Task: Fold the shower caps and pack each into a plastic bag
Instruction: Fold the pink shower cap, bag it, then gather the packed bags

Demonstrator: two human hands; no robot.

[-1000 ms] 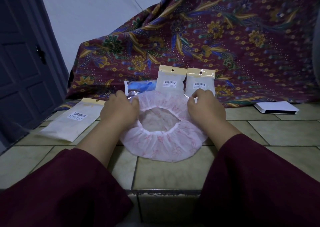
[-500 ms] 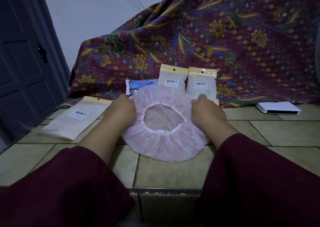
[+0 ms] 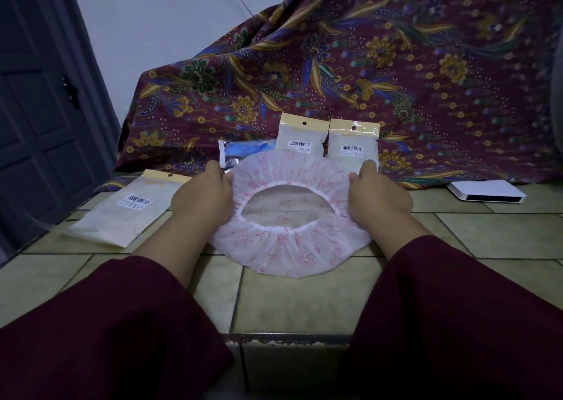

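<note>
Fingers of both my hands pinch the shower cap by its sides, probably stretching it flat on the bench for folding.

A maroon floral cloth hangs draped at the back, its lower edge reaching the tiled floor. A flat white box lies on the tiles at right. A dark door stands at left beside a pale wall.
</note>
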